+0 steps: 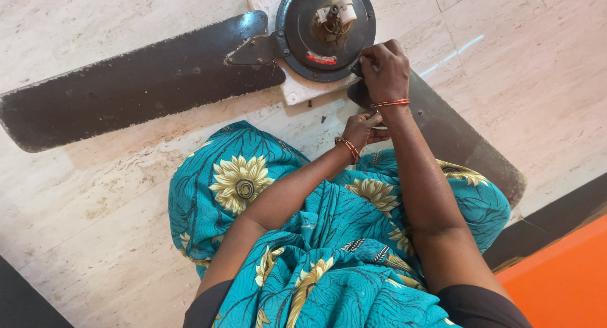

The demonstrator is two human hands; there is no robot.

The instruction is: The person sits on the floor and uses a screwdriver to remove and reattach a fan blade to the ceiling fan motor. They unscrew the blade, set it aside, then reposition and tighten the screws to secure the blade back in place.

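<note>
1. Two fan blades (139, 81) lie flat on the pale stone floor (95, 195); the long dark one reaches toward the floor's left edge, fixed by a metal bracket (253, 49) to the round motor housing (325, 34).
2. The housing rests on a small light slab (303, 87) near the floor's top edge. A small red rectangular label (321, 58) sits on its lower face; a white terminal block (338, 8) shows at its centre.
3. Two loose screws (316, 111) lie on the floor just below the slab.
4. The left hand (363, 129) is curled shut beside the right forearm; what it pinches cannot be told.
5. The right hand (386, 68) has its fingers closed at the housing's lower right rim, where the second blade (455, 138) joins and runs under the arm toward the right edge.
6. A teal flowered garment (316, 239) covers the lap.
</note>
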